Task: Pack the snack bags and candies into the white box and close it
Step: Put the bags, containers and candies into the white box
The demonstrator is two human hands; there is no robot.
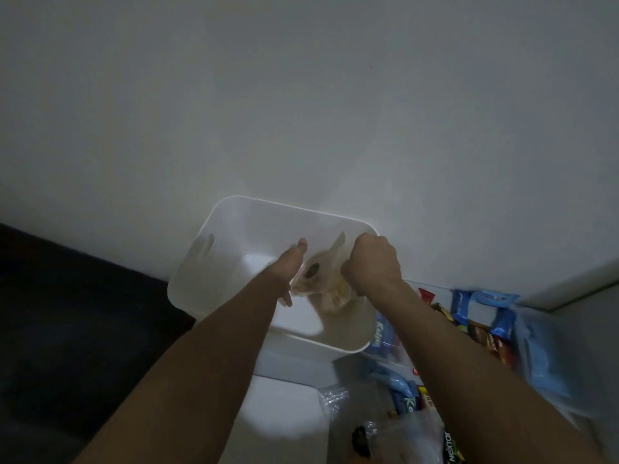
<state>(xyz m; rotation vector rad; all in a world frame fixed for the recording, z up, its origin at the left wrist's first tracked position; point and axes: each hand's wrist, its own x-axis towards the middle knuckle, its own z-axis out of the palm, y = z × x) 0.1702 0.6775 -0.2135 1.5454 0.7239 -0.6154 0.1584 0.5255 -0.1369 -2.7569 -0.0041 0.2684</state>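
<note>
Nearest the camera, low in the view, lies a crumpled clear bag (378,426) with blue and dark snack packets (482,333) heaped beyond it toward the right of the white box (214,262); all of them wait outside the box. Over the open box both hands meet on one pale snack bag (321,283), blurred but plainly inside the rim, near the box's right wall. The right hand (371,262) has its grip curled tight around the bag's upper edge; the left hand (293,262) lies against the bag's left side, thumb straight, its other fingers hidden behind it, so I cannot tell whether they pinch. The bag looks light, soft and crinkly, probably slippery film with breakable contents, best held by its sealed top edge. Apart from this bag, the box's floor shows nothing else, and no lid is visible.
</note>
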